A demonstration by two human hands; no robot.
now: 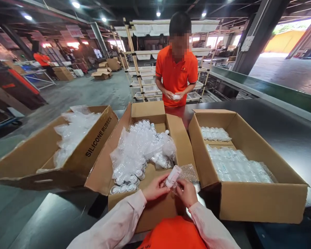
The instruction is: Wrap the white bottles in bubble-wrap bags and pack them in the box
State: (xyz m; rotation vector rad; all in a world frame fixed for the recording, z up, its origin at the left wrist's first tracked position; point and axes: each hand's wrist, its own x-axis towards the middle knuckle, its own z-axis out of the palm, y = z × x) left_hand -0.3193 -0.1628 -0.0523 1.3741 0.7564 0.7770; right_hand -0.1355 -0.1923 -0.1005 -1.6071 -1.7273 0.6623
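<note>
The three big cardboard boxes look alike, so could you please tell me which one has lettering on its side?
The leftmost box: its side reads SILICONE RUBBER in dark capitals, while the middle box and the rightmost box show none.

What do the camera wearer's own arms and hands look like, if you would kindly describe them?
The left sleeve and right sleeve are long, whitish and slightly creased, ending at the wrists. The left grip and right grip are bare human hands, without gloves. No rings or sleeve markings can be made out. Bright orange clothing shows between the arms.
</note>
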